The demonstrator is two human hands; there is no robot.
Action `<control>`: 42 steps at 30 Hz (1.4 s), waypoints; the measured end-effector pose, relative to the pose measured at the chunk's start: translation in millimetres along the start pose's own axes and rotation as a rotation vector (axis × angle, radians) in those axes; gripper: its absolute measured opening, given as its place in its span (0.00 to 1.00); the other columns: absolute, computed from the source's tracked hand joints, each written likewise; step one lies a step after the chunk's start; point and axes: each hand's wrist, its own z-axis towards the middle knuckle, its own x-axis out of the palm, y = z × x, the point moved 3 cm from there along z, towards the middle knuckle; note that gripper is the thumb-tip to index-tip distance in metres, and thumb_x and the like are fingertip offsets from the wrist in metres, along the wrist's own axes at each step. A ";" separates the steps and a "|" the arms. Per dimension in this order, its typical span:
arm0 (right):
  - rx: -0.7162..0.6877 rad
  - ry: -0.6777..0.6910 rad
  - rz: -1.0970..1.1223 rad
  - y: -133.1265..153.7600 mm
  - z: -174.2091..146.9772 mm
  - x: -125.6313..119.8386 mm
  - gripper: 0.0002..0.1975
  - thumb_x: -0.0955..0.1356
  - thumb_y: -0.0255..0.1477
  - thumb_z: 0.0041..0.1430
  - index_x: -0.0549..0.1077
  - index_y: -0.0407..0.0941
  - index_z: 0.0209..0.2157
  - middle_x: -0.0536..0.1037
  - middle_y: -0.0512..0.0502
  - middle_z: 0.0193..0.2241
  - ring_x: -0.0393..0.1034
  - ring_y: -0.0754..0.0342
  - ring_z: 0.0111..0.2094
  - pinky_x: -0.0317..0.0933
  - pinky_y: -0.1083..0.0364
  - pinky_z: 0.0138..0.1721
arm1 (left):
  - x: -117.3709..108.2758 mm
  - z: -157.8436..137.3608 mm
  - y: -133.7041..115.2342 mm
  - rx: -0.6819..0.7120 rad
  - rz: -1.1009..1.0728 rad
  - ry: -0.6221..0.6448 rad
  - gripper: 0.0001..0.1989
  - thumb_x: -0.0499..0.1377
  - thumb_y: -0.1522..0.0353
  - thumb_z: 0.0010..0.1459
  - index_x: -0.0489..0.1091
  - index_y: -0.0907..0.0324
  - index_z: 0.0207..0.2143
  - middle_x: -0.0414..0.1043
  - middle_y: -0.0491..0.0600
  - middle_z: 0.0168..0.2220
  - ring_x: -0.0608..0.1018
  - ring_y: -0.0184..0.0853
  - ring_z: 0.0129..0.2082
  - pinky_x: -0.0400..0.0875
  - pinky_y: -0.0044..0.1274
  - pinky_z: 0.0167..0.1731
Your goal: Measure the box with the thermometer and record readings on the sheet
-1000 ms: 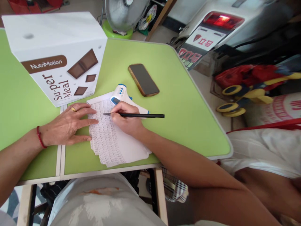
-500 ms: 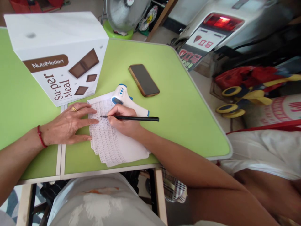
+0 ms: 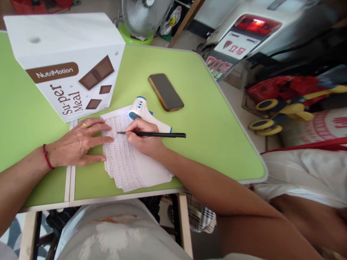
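Note:
My left hand (image 3: 78, 142) lies flat with its fingers spread, fingertips on the left edge of a stack of paper sheets (image 3: 151, 169) covered in rows of small handwriting. A gold ring and a red cord bracelet are on it. My right hand (image 3: 145, 137) rests on the sheets, its fingers closed round a slim black pen (image 3: 162, 134). The pen lies low, its tip pointing left over the written rows near my left fingertips. Just beyond my right hand is a white and blue infrared thermometer (image 3: 145, 113), partly hidden by the hand, on the paper's upper edge.
A large white box (image 3: 89, 39) with chocolate pictures stands at the back left of the green table (image 3: 211, 137). A phone (image 3: 166, 92) lies farther back. Beyond the table are a fan (image 3: 143, 18) and a vehicle's tail light (image 3: 257, 24). Someone's white clothing (image 3: 309, 173) shows at right.
My right hand and the pen have shifted slightly to the right across the paper. My left hand and the other things have stayed in place.

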 end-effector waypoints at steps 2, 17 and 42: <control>0.002 0.010 0.003 0.0 0.1 0.6 0.03 0.65 0.24 0.47 0.67 0.45 0.22 0.69 0.54 0.18 0.61 0.60 0.19 0.56 0.58 0.21 | -0.3 0.1 -0.2 -0.003 -0.004 0.007 0.22 0.54 0.55 0.66 0.68 0.61 0.53 0.63 0.61 0.58 0.61 0.52 0.62 0.61 0.46 0.59; 0.052 0.029 -0.015 0.5 0.5 -0.4 0.04 0.65 0.23 0.46 0.66 0.45 0.21 0.68 0.55 0.17 0.60 0.60 0.20 0.56 0.57 0.23 | 1.0 -0.4 0.9 -0.002 -0.012 -0.007 0.22 0.54 0.55 0.65 0.68 0.61 0.53 0.64 0.60 0.58 0.62 0.52 0.62 0.60 0.46 0.59; 0.110 -0.016 -0.039 0.6 3.1 -3.3 0.04 0.65 0.23 0.44 0.65 0.46 0.20 0.67 0.55 0.16 0.57 0.61 0.19 0.55 0.58 0.22 | 0.4 -0.5 1.8 -0.025 -0.041 0.011 0.22 0.56 0.54 0.64 0.68 0.59 0.53 0.63 0.59 0.59 0.61 0.51 0.62 0.59 0.45 0.60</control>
